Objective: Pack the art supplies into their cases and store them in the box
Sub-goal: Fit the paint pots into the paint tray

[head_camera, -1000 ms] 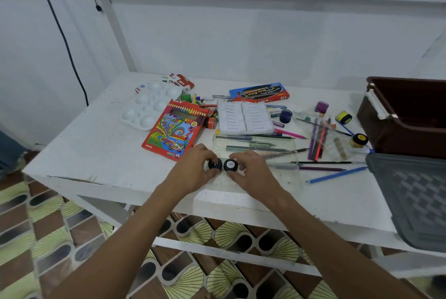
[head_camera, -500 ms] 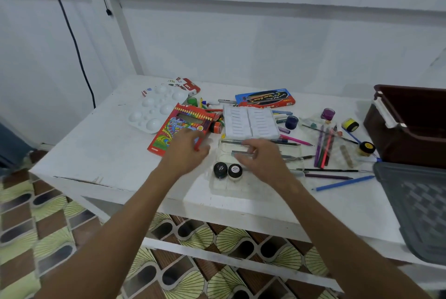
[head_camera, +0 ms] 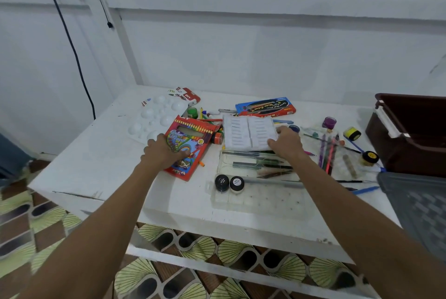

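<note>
You get soft, even, cool light with only faint shadows and no harsh glare on the white table (head_camera: 91,173). Wide-angle distortion bends the edges, and the floor tiles (head_camera: 29,226) and grey lid (head_camera: 420,207) look smeared.

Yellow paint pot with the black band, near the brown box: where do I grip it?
Pinch the yellow paint pot across its round sides, probably coming from above. It lies apart from the brown box, and pencils crowd its left, so a low sideways approach looks awkward.

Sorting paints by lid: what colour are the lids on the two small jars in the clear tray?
Both jars' lids are black, clearest in the head view.
</note>
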Demonstrator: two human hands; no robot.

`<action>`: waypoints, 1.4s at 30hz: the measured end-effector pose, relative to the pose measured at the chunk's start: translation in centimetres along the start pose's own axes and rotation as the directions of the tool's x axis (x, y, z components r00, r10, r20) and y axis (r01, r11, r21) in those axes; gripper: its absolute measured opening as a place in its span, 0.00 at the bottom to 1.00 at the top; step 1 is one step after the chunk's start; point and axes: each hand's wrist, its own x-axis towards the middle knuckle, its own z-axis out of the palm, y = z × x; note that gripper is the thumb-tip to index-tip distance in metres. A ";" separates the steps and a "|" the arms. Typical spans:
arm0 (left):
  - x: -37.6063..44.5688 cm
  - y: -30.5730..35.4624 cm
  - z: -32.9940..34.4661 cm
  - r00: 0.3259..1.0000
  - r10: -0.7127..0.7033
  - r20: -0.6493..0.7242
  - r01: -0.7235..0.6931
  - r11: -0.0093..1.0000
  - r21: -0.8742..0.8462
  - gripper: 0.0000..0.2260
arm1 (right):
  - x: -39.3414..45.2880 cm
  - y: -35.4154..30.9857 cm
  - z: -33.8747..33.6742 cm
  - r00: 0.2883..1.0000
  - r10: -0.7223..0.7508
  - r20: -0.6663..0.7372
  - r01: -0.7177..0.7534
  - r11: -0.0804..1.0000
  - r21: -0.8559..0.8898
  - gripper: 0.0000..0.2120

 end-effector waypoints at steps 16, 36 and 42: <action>-1.5 -0.9 -5.1 0.991 -0.114 -0.066 0.023 0.645 -0.764 0.19 | -0.2 -2.5 -1.5 0.933 0.218 0.286 -0.358 0.478 0.802 0.04; -5.5 -11.4 -4.6 0.954 -0.288 -0.080 0.186 0.782 -0.595 0.25 | -9.7 -13.3 13.0 0.934 -0.171 0.315 -0.053 0.804 0.593 0.15; -5.4 -10.5 -3.0 0.971 -0.095 -0.218 0.059 0.985 -0.164 0.28 | -9.1 -13.5 12.2 0.908 -0.290 0.301 0.180 0.922 0.343 0.18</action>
